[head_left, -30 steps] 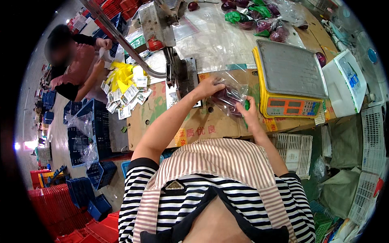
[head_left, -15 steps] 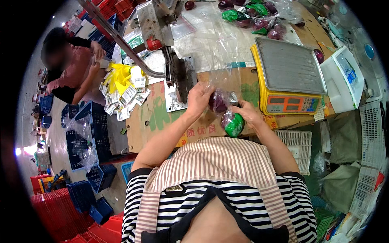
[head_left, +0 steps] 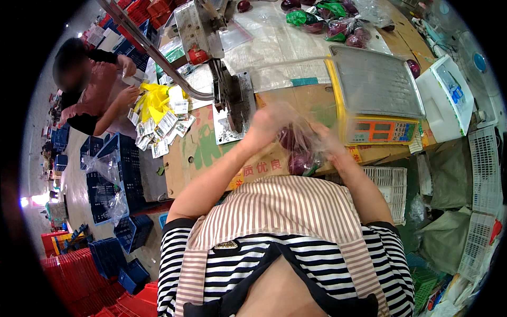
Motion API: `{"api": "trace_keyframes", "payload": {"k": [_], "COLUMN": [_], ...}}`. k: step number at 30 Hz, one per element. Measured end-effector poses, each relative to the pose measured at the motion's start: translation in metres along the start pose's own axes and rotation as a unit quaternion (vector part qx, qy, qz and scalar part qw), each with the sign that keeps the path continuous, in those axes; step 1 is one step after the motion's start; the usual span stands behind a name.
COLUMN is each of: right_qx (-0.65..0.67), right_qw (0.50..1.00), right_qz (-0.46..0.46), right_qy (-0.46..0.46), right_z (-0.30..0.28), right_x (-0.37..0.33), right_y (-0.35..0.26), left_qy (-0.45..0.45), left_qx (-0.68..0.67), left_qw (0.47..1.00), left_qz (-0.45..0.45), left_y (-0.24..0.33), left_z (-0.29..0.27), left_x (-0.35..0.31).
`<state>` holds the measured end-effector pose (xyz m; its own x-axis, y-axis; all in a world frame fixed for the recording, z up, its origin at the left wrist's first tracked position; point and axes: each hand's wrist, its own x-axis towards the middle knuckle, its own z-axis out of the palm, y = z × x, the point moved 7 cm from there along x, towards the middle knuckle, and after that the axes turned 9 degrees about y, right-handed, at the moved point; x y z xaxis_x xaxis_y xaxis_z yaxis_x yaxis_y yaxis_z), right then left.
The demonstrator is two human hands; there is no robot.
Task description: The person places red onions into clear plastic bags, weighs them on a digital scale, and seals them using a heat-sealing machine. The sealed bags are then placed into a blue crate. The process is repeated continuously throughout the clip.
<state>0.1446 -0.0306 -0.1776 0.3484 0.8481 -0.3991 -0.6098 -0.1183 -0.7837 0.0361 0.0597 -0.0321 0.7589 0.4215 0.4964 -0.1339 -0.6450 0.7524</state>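
Between my hands hangs a clear plastic bag [head_left: 312, 141] with dark purple, round produce [head_left: 300, 161] inside, probably red onions, just in front of my striped apron. My left hand [head_left: 265, 126] is closed on the bag at its left side, smeared by motion. On the other side my right hand [head_left: 328, 143] grips the bag's plastic; its fingers are blurred too. Some green shows at the bag's lower right. Beyond my left hand stands a metal bench machine [head_left: 226, 98] with a lever arm.
A yellow scale [head_left: 377, 87] with a metal pan stands right, beside a white foam box [head_left: 448, 100]. More bagged purple produce [head_left: 338, 24] lies at the back. Yellow tagged strips [head_left: 158, 103] lie left, near another person [head_left: 95, 87]. Blue crates [head_left: 108, 174] stand on the floor.
The upright loose plastic above the bag has come down and is bunched between my hands. The bag has turned, showing less green. My right hand has shifted slightly.
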Motion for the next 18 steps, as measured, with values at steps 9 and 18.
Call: {"api": "trace_keyframes", "payload": {"k": [9,18], "right_qx": [0.191,-0.205], "right_qw": [0.967,0.92], "right_qz": [-0.101,-0.332], "right_qy": [0.138,0.026], "right_z": [-0.036,0.017], "right_x": [-0.005,-0.067], "right_y": [0.004,-0.067], "left_qy": [0.015,-0.039], "left_qx": [-0.072,-0.047], "left_qw": [0.994,0.996], "left_qz": [-0.085,-0.058], "left_y": [-0.008,0.012], "left_z": [-0.014,-0.008], "left_x": [-0.005,0.035]}}
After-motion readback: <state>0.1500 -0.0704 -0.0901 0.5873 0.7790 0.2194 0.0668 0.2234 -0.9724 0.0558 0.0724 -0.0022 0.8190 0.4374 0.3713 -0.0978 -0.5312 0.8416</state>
